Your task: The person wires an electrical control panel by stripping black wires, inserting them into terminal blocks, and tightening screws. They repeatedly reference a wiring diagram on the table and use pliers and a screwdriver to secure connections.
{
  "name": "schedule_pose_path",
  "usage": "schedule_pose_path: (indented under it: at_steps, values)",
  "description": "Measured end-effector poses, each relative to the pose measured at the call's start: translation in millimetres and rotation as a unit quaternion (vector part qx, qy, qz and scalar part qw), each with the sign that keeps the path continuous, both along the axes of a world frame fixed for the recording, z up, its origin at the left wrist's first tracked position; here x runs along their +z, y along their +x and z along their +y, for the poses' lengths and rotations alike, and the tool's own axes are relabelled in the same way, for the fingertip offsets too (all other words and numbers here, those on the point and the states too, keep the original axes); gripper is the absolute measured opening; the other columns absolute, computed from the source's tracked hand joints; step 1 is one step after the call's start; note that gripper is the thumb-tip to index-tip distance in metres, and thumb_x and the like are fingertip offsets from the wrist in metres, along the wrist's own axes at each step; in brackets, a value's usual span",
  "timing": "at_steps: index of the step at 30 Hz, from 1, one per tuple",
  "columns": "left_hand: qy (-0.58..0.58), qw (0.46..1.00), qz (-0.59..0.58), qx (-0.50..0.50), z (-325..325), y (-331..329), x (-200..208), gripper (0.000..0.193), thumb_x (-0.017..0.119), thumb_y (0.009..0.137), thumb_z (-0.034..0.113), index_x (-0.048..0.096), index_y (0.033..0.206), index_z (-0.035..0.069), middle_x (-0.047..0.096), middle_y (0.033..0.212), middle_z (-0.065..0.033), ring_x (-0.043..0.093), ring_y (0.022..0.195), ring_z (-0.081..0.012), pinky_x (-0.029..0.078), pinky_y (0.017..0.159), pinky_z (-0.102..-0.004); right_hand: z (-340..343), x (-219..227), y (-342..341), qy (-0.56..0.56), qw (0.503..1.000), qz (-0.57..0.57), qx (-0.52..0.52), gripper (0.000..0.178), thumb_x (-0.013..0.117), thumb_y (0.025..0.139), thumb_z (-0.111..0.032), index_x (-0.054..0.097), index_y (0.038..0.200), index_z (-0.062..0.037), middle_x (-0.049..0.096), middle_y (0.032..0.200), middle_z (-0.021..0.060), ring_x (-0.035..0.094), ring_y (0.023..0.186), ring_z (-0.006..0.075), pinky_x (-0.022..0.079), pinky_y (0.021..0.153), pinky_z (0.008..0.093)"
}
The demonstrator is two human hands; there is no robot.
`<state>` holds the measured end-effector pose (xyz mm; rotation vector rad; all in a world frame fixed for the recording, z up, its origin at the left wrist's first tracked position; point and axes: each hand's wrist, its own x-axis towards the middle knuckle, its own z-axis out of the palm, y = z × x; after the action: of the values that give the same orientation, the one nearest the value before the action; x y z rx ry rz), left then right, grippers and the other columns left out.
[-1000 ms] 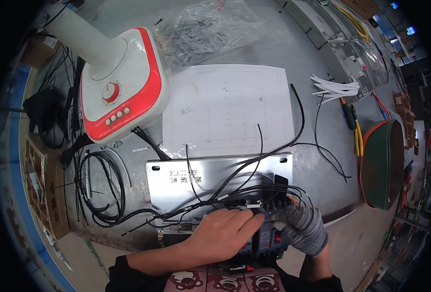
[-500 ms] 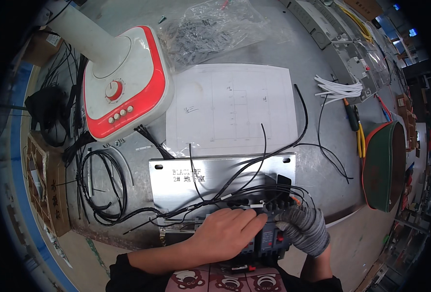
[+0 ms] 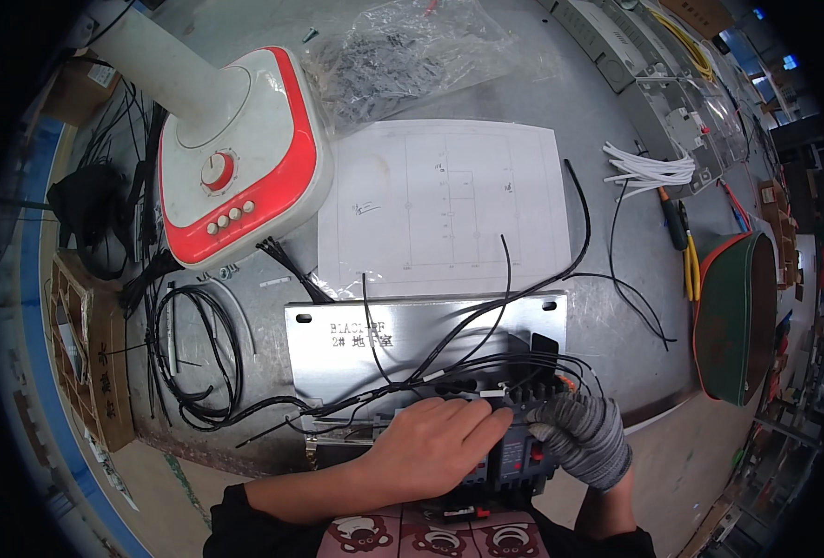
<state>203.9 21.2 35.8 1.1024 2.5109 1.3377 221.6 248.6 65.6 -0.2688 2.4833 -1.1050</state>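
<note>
Hardly anything has moved since the earlier frame; the view has settled by a trace, and both hands keep their places on the dark circuit breaker (image 3: 512,458), which sits at the near edge of the bench, in front of the person's body. The bare left hand (image 3: 442,445) lies over its left part with fingers bent toward the top; the gloved right hand (image 3: 584,442) curls in at its right side; the fingertips of both are hidden or too blurred, so I cannot tell how far either grip is closed or what it pinches.

The step in hand looks like close fitting work at the breaker's upper edge, where black wires (image 3: 403,383) run in; the next move, I judge, calls for the left hand to steady the body while the right works finely, without dragging the wires.

Writing comes in several places; the breaker's face has pale print too small to read; a small white sleeve (image 3: 493,393) shows no legible mark; the metal plate (image 3: 421,325) beyond carries two lines of dark characters; the paper sheet (image 3: 384,237) farther off bears a thin-lined diagram and a handwritten note; the wooden box (image 3: 110,409) at left has dark characters on its side.
</note>
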Motion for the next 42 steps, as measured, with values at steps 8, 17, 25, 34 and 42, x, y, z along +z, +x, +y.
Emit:
schedule_pose_path:
  at_steps: [8, 17, 25, 34, 42]
  values:
    - [-0.005, 1.0, -0.001, 0.0, 0.2, -0.6, 1.2, 0.038, 0.065, 0.069, 0.003, 0.064, 0.107, 0.0, 0.049, 0.073, -0.006, 0.053, 0.056, -0.0198, 0.043, 0.05, -0.0318, -0.3, -1.3, -1.3, -0.002, 0.999, 0.03, 0.009, 0.014, 0.073, 0.079, -0.015, 0.071, 0.09, -0.0065, 0.07, 0.081, 0.0074, 0.068, 0.072, 0.0255, 0.054, 0.065, 0.0331]
    - [-0.005, 1.0, 0.001, -0.001, -0.1, -0.7, 1.2, 0.039, 0.065, 0.069, 0.003, 0.064, 0.107, 0.0, 0.049, 0.073, -0.0059, 0.053, 0.056, -0.0197, 0.043, 0.05, -0.0316, -0.2, -0.9, -1.6, -0.003, 1.0, 0.019, 0.007, 0.017, 0.072, 0.081, -0.02, 0.071, 0.093, -0.0073, 0.07, 0.083, 0.0077, 0.068, 0.074, 0.026, 0.054, 0.067, 0.0344]
    - [0.0, 1.0, 0.002, -0.001, -0.1, -1.0, 0.6, 0.039, 0.065, 0.068, 0.003, 0.064, 0.108, 0.0, 0.049, 0.073, -0.006, 0.054, 0.057, -0.0197, 0.043, 0.05, -0.0315, -1.7, 1.9, -2.8, 0.019, 0.999, 0.021, 0.017, 0.012, 0.073, 0.078, -0.012, 0.072, 0.088, -0.0061, 0.07, 0.08, 0.0066, 0.068, 0.07, 0.0245, 0.054, 0.064, 0.0317]
    - [-0.001, 1.0, -0.005, -0.004, -0.1, -1.1, 1.0, 0.04, 0.065, 0.068, 0.003, 0.063, 0.108, 0.0, 0.049, 0.074, -0.0062, 0.054, 0.057, -0.0203, 0.043, 0.05, -0.0316, 0.6, -1.3, -0.6, 0.003, 1.0, 0.018, 0.007, 0.018, 0.07, 0.084, -0.024, 0.071, 0.095, -0.0095, 0.07, 0.084, 0.007, 0.068, 0.075, 0.0261, 0.053, 0.067, 0.0356]
    - [-0.001, 1.0, 0.001, -0.002, -0.1, -1.0, 0.7, 0.039, 0.065, 0.069, 0.004, 0.063, 0.108, 0.0, 0.05, 0.074, -0.0062, 0.054, 0.057, -0.0203, 0.043, 0.05, -0.0317, -0.6, -2.1, -1.9, 0.005, 0.999, 0.051, 0.012, 0.013, 0.073, 0.078, -0.012, 0.072, 0.09, -0.0073, 0.07, 0.079, 0.0064, 0.068, 0.069, 0.0245, 0.054, 0.062, 0.0318]
